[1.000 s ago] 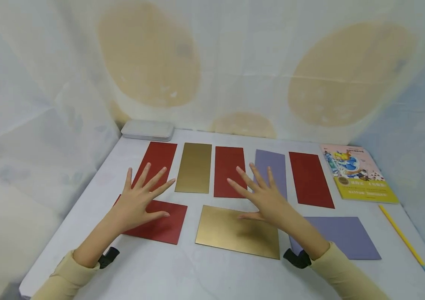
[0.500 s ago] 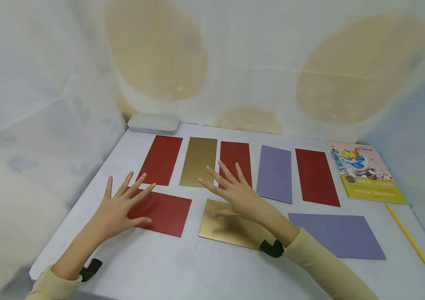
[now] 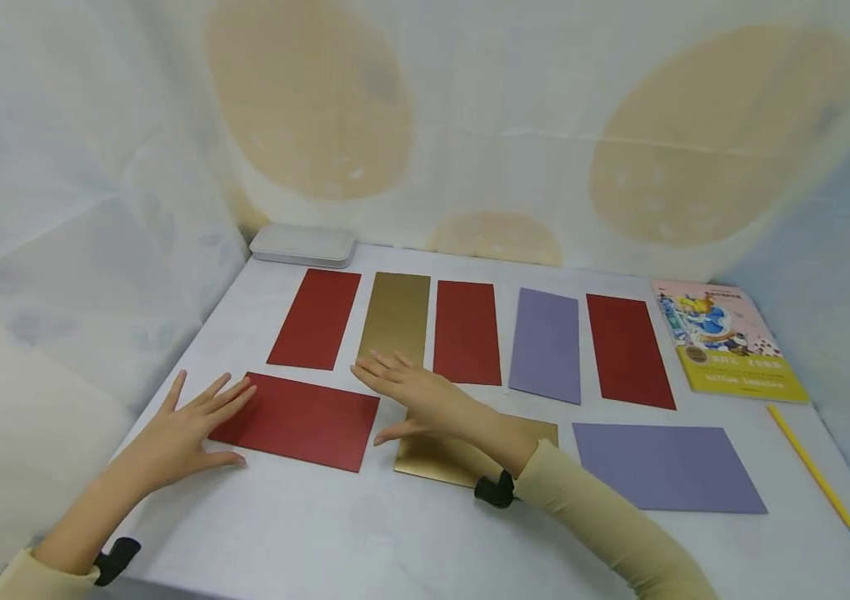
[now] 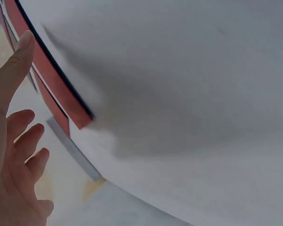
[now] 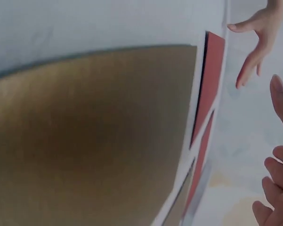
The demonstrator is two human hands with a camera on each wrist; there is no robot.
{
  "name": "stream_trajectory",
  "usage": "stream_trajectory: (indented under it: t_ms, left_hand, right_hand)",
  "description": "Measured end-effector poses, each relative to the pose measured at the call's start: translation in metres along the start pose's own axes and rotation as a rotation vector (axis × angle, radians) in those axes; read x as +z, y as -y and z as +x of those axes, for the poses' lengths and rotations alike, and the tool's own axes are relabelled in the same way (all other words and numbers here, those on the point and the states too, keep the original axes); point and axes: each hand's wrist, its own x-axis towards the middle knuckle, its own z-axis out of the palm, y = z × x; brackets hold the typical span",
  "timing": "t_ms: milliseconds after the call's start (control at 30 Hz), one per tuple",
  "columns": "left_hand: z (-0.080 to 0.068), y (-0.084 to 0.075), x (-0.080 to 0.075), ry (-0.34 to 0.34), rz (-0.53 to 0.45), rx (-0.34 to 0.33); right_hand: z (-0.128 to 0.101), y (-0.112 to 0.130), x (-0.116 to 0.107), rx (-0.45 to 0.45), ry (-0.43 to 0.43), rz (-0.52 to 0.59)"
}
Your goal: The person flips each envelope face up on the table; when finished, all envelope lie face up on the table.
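Both hands are flat with fingers spread, grasping nothing. The left hand (image 3: 185, 425) has its fingertips at the left end of the red card (image 3: 297, 419); the right hand (image 3: 417, 398) hovers over the gold card (image 3: 462, 454), its fingers pointing toward the red card's right end. The red card lies just between the two hands, long axis running left to right. It looks thin, light, fairly stiff and smooth, likely to slide; its short ends seem best to take.
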Motion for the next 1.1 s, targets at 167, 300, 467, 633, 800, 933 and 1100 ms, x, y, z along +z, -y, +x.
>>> stream_trajectory:
  t_ms: [167,300,467,633,800,933,1100]
  left_hand:
    - [-0.005,0.014,0.003,0.041,-0.056,-0.007]
    - [-0.006,0.021,0.007,0.105,-0.154,-0.05]
    - [-0.007,0.026,0.009,0.169,-0.237,-0.132]
    - [-0.006,0.029,0.012,0.199,-0.268,-0.177]
    - [-0.007,0.03,0.016,0.184,-0.265,-0.195]
    - [-0.007,0.03,0.015,0.192,-0.246,-0.209]
    - [-0.009,0.029,0.014,0.186,-0.24,-0.208]
  right_hand:
    - [0.011,0.004,0.01,0.063,0.11,0.086]
    - [0.02,0.006,0.011,0.052,0.18,0.152]
    - [0.027,0.005,0.011,0.025,0.237,0.236]
    - [0.027,-0.001,0.014,0.06,0.284,0.214]
    - [0.026,-0.005,0.017,0.083,0.324,0.185]
    - [0.026,-0.005,0.019,0.08,0.328,0.185]
    - [0.024,-0.006,0.02,0.079,0.335,0.188]
